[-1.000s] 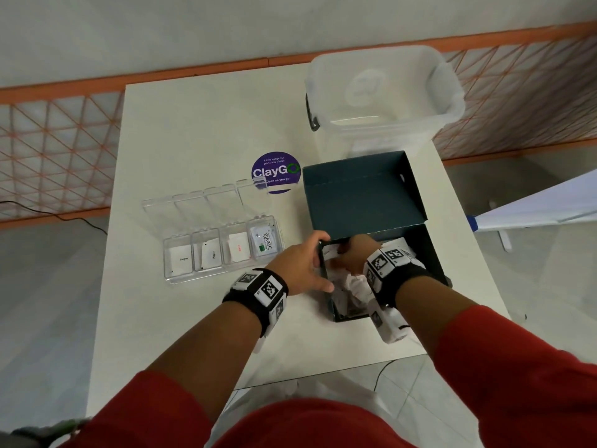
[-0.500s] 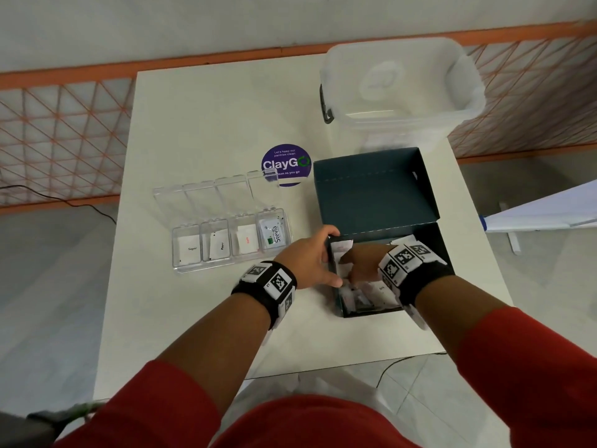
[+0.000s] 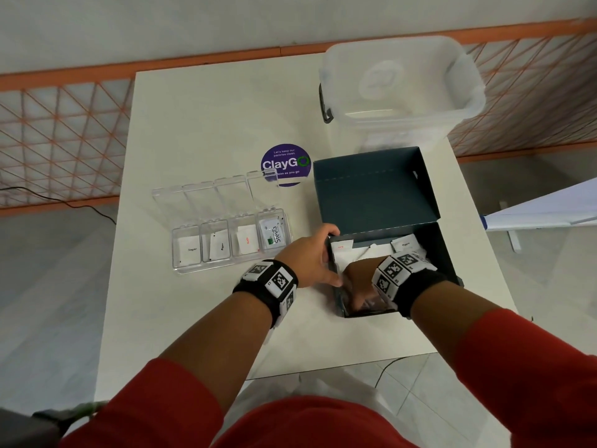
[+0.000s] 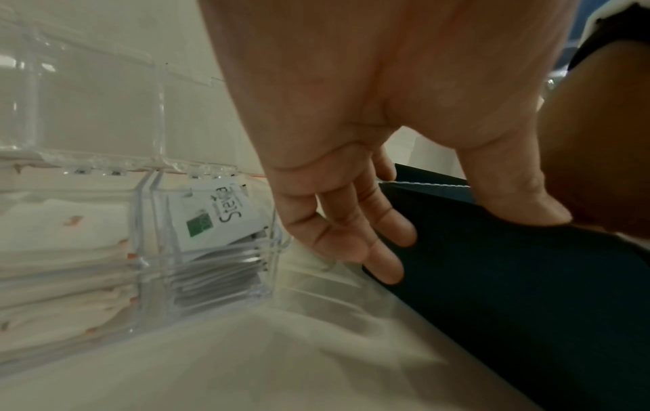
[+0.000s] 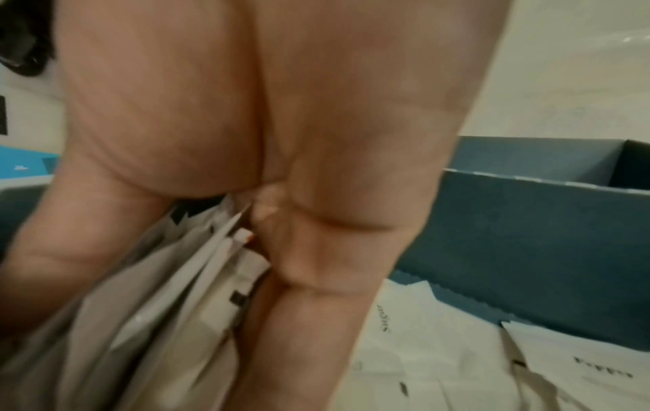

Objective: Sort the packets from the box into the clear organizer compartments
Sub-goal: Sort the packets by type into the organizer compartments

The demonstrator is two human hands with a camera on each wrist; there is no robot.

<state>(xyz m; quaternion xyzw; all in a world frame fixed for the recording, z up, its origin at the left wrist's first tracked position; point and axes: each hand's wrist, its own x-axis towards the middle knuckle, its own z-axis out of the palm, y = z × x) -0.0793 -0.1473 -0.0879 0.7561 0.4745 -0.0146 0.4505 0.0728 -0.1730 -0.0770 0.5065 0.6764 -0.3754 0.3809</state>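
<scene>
Four compartments make up the clear organizer (image 3: 226,244), each holding white packets, Stevia packets (image 4: 214,219) in the one nearest the box (image 3: 442,253). Bare table (image 3: 206,118) lies beyond the organizer and in a strip between it and the box. One left hand (image 3: 310,257) grips the box's near-left wall, thumb over the rim, fingers outside. One right hand (image 3: 358,279), down inside the box, pinches a bundle of packets (image 5: 168,292); loose packets lie around it.
</scene>
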